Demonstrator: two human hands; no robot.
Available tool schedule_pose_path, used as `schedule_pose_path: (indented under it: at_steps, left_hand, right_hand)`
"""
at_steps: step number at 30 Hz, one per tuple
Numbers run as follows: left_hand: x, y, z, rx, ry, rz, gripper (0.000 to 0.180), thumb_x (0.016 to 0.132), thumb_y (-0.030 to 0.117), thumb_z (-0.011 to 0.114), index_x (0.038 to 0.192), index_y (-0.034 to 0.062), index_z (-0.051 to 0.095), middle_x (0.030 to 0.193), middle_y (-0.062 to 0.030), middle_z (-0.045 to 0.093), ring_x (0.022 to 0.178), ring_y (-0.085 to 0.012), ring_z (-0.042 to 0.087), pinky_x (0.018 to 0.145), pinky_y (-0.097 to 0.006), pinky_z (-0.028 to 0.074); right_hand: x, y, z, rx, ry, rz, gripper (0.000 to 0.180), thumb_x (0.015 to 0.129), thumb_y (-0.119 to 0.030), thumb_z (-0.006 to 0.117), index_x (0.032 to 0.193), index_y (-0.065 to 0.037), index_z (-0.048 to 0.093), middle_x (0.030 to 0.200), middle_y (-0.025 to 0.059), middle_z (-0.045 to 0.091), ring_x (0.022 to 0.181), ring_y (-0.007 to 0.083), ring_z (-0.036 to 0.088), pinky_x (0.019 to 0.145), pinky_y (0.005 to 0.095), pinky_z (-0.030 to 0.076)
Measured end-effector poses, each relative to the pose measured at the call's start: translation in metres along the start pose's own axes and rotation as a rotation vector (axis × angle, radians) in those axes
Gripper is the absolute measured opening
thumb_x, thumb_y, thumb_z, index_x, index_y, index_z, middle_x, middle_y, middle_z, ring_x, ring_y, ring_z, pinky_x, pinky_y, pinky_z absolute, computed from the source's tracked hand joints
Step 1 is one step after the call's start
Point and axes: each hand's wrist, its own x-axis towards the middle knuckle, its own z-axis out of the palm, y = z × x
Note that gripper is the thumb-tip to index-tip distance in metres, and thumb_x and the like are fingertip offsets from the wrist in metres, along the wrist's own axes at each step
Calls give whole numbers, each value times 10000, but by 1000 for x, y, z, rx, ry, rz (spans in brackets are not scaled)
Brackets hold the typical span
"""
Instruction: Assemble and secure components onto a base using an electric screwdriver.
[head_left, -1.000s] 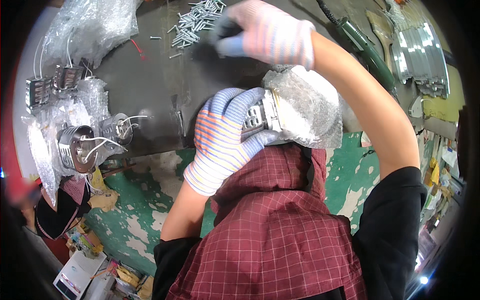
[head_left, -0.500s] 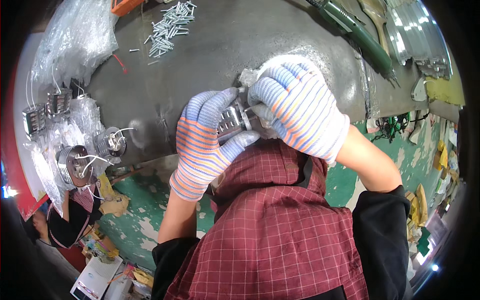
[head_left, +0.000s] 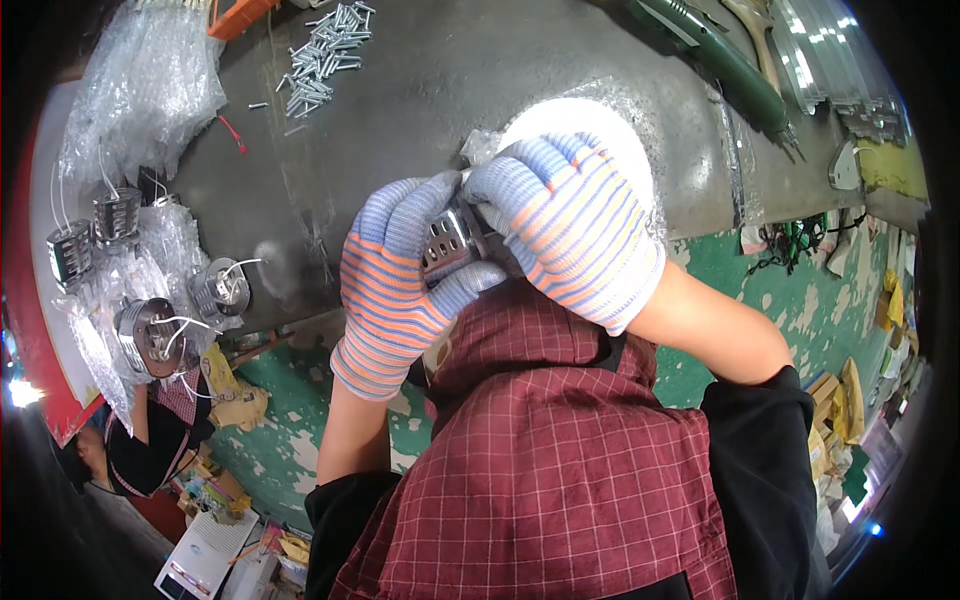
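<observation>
Left hand grips perforated metal housing at 6 o'clock edge of desk — right hand curled at its 2 o'clock end, hold unclear. Shiny metal — could slip if grip loosens.

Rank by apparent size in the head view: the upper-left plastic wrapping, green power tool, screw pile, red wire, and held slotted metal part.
1. Plastic wrapping
2. Green power tool
3. Screw pile
4. Red wire
Unranked: slotted metal part, partly covered by the left hand; full size unsure.
</observation>
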Motion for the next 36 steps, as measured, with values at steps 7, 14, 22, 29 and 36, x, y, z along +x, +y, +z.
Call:
schedule_pose_path:
  at_steps: [7, 14, 22, 29, 36]
  left_hand:
    - [13, 7, 1, 57, 43, 134, 720, 726, 497, 823, 1279, 94, 598, 1144, -146, 609, 1029, -357, 610, 873, -434, 517]
    - [2, -6, 1, 57, 55, 124, 751, 735, 514, 824, 1296, 83, 574, 1180, -142, 582, 1037, -341, 603, 889, -433, 506]
    - [5, 1, 2, 11, 52, 116, 727, 720, 446, 856, 1277, 67, 581, 1181, -152, 572, 1013, -333, 606, 862, -430, 516]
    - [7, 2, 2, -9, 36, 93, 731, 709, 435, 868, 1269, 59, 587, 1166, -158, 581, 1003, -333, 614, 854, -425, 529]
    - [3, -7, 6, -31, 57, 83, 722, 698, 411, 883, 1252, 49, 595, 1144, -161, 596, 989, -337, 632, 853, -425, 533]
  right_hand:
    - [-12, 4, 7, 117, 137, 13, 225, 794, -204, 604, 984, -91, 647, 904, 105, 649, 812, 295, 635, 755, 421, 490]
    - [-9, 33, -28, 46, 104, 10, 367, 791, -207, 643, 1136, -84, 666, 1066, 131, 688, 991, 345, 652, 864, 474, 515]
    - [-20, 172, -101, -555, -138, 465, 601, 849, -309, 706, 1405, -185, 513, 1234, 182, 629, 1124, 378, 603, 972, 451, 492]
    - [-20, 125, -128, 568, 254, 719, 630, 892, -353, 698, 1382, -8, 504, 1135, 107, 668, 981, 206, 662, 908, 337, 517]
    - [-22, 30, -104, 1979, 770, 631, 394, 910, -272, 693, 1182, -14, 573, 887, 55, 622, 838, 199, 602, 964, 393, 483]
